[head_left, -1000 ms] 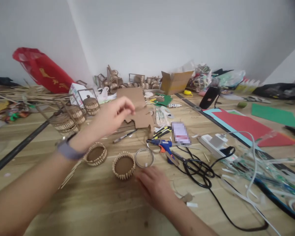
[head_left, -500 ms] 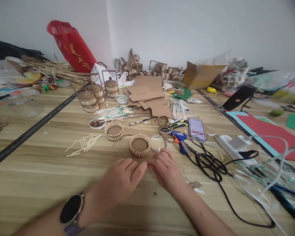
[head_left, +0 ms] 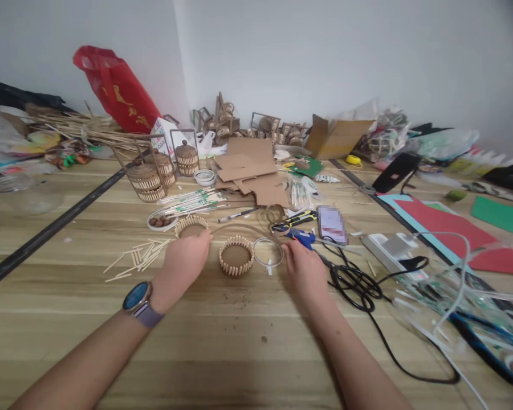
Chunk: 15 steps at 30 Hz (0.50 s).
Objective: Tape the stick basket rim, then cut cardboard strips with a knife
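Observation:
A thin brown strip (head_left: 239,227) arches between my two hands. My left hand (head_left: 187,257) pinches its left end beside a ring of short wooden sticks (head_left: 191,224). At its other end my right hand (head_left: 304,267) is closed on the strip, close to the blue glue gun (head_left: 301,237). Between the hands, on the table, sits a second stick ring with a brown base (head_left: 236,257). A pale wire hoop (head_left: 268,253) lies to the right of that ring, with a small white piece at its lower edge.
Loose sticks (head_left: 139,256) lie at left. Behind are lidded miniature baskets (head_left: 187,159), cardboard pieces (head_left: 250,162) and a cardboard box (head_left: 340,138). Coiled black cable (head_left: 359,283), a power strip (head_left: 393,256) and red sheets (head_left: 453,230) are at right.
My hands were close together in front of the stick ring. They have moved apart and forward, with the brown strip now stretched between them. The view has shifted slightly.

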{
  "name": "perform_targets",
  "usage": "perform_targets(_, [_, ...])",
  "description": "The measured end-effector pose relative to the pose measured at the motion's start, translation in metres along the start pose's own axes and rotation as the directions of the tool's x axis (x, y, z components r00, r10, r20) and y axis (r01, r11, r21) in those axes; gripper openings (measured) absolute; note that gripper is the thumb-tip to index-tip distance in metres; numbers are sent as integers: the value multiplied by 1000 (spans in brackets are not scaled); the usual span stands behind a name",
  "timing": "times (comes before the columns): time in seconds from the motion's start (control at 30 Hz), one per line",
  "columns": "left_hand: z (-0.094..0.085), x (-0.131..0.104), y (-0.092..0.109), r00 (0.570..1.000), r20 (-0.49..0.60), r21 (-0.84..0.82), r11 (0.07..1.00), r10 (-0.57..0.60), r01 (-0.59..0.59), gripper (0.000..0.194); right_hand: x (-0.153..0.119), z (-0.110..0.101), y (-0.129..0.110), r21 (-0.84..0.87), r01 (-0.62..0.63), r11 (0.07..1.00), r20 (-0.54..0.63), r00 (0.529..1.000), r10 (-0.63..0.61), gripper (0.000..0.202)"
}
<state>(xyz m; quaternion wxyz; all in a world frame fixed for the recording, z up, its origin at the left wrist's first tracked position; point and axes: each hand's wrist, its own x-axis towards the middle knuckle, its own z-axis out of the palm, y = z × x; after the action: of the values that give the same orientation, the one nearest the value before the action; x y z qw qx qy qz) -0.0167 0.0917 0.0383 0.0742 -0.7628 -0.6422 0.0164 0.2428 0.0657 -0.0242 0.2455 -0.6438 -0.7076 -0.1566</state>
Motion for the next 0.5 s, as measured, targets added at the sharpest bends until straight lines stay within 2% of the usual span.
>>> perform_targets(0.07, [4, 0, 5, 1000, 17, 17, 1000, 7, -7, 44, -1, 0, -5, -11, 49, 999, 28, 998, -49, 31])
perform_targets(0.2, [17, -13, 2, 995, 94, 54, 998, 28, -33, 50, -6, -4, -10, -4, 141, 990, 10, 990, -141, 28])
perform_targets(0.37, [23, -36, 6, 969, 215, -28, 992, 125, -122, 57, -13, -11, -11, 81, 240, 967, -6, 971, -241, 21])
perform_targets(0.5, [29, -42, 15, 952, 201, -122, 970, 233, -211, 57, -17, -13, -20, 176, 321, 931, 14, 945, -328, 17])
